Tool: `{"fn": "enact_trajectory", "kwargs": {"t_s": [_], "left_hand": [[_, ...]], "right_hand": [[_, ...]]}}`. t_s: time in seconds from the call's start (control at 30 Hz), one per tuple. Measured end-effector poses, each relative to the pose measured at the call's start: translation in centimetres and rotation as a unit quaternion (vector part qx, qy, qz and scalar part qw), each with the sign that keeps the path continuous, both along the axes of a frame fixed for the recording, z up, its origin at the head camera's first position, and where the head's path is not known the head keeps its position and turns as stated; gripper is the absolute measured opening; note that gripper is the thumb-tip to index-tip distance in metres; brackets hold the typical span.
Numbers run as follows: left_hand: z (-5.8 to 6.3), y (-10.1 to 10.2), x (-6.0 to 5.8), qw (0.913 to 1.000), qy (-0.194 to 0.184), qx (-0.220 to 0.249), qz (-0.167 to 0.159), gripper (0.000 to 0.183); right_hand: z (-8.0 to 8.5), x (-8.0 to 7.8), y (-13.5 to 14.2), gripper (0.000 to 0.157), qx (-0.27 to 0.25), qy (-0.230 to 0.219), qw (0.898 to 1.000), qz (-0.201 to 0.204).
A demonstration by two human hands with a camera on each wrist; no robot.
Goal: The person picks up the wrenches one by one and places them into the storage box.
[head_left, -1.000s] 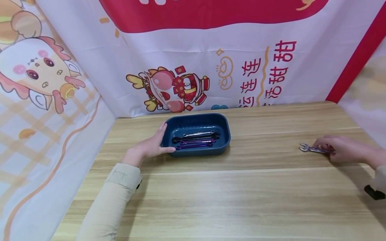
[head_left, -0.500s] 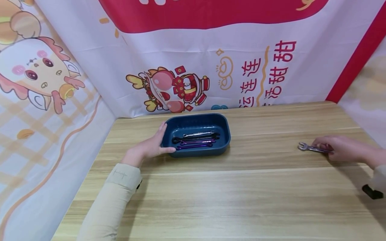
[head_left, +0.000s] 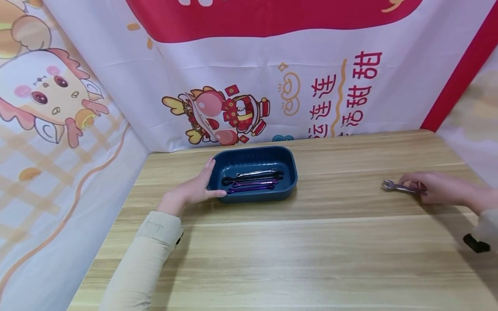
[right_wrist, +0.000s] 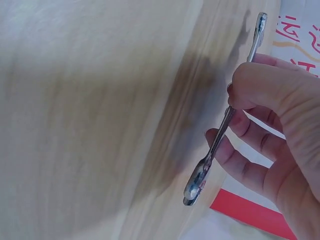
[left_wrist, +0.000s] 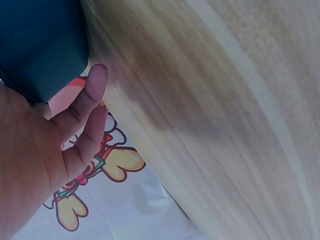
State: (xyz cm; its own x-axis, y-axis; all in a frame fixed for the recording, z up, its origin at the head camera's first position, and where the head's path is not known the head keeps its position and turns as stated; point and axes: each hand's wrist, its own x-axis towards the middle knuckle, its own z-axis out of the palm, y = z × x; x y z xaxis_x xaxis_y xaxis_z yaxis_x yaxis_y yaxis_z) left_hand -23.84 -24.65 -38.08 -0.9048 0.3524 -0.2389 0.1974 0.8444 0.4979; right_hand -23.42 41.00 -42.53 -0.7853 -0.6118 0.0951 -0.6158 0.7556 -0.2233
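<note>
At the back of the table, my left hand (head_left: pixel 194 185) rests against the left end of a dark blue plastic box (head_left: pixel 257 198). Its thumb lies along the front rim and its straightened fingers reach along the end wall; the left wrist view shows the box's corner (left_wrist: pixel 50 60) beside loosely bent fingers (left_wrist: pixel 92 135). Inside the box lie several combination wrenches: a silver wrench (head_left: pixel 256 172), a black wrench (head_left: pixel 253 178) and purple wrenches (head_left: pixel 254 184). Far to the right, my right hand (head_left: pixel 439 188) pinches a silver combination wrench (right_wrist: pixel 219 142) between thumb and fingers, lifted off the table.
The wood-grain table (head_left: pixel 295 259) stretches between and in front of the hands. A printed white and red cloth (head_left: pixel 249 56) hangs behind it. Another patterned cloth (head_left: pixel 66 172) covers the left side. The held wrench casts a shadow (right_wrist: pixel 195 110) on the tabletop.
My right hand has moved slightly left and up in the head view, carrying the silver wrench. The left hand, the box and the wrenches in it stay where they were.
</note>
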Motion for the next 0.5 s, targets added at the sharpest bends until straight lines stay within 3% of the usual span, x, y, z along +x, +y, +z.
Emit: {"fn": "enact_trajectory", "kwargs": {"t_s": [0.2,0.5], "left_hand": [[0.0,0.0,0.1,1.0000,0.002,-0.002,0.000,0.116],[0.1,0.0,0.1,1.0000,0.004,-0.001,-0.002,0.115]], "right_hand": [[0.5,-0.3,-0.4,0.054,0.007,-0.001,1.000,-0.001],[1.9,-0.6,-1.6,0.052,0.029,-0.049,0.998,-0.024]]}}
